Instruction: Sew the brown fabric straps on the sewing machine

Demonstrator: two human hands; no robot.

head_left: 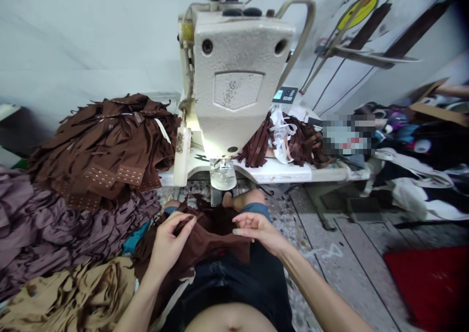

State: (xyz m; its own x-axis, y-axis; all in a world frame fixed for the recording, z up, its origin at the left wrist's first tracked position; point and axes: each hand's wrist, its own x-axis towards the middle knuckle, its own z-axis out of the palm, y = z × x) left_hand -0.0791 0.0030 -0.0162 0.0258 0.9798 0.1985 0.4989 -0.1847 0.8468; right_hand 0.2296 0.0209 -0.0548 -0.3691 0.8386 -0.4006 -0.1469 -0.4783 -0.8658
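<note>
While half-open, hands (172,239) (258,227) on brown fabric (216,239)

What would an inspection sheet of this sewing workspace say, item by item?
surface: a white sewing table carries a sewing machine head.
job's things: brown fabric held over the person's lap.
clutter: brown strips with metal-studded ends heaped left, over mauve satin and beside tan satin; dark brown strips and white strips lie behind the machine.
grips: the left hand pinches the fabric; the right hand lies open at its edge.
cables: thin dark cables run right of the machine.
surroundings: a scrap-strewn plank floor, a red mat, heaped clothes; one patch is pixelated.
</note>
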